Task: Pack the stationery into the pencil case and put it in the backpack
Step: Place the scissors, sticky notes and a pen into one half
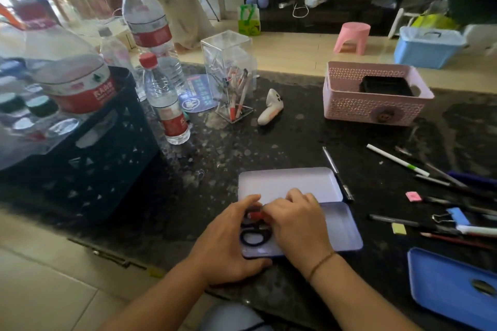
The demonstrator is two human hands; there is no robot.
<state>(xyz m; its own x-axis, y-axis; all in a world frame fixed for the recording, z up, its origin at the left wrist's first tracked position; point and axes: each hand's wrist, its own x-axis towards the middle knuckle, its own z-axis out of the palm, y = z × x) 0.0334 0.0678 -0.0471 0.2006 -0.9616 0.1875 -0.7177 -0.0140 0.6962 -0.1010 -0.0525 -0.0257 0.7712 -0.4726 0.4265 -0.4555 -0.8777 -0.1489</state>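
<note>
Head view: open pencil case [341, 228] holds black-handled scissors [254, 235].

No legible text on show

Red labels on the water bottles [172, 115] beside the dark crate [88, 148] carry white print, too blurred to read.

L hand [231, 239] + R hand [295, 226] close together

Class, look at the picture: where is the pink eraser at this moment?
The pink eraser lies on the dark countertop, right of the open pencil case, among the loose pens, just up from the black binder clip.
</note>
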